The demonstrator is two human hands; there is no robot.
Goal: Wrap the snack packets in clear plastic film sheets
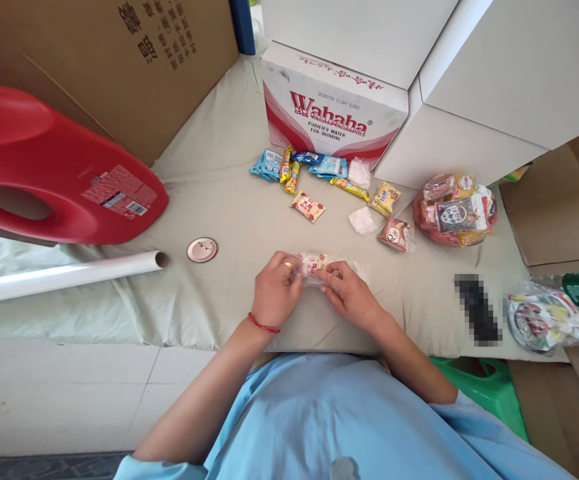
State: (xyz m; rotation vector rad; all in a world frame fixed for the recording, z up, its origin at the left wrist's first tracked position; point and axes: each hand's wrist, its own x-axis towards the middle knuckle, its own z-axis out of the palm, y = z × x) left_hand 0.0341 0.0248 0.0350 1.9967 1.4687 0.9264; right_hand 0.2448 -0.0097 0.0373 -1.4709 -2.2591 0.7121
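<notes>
"Pale, red-printed snack packet in clear plastic (314,261): where?"

"Between both hands, over the pale green, cloth-covered surface (234,207)."

"And each grip?"

"The left hand (277,283) pinches one end; the right hand (355,297) touches it, but whether it's clamped, I can't tell."

"Beyond?"

"A white-and-red cardboard box (332,113)."
</notes>
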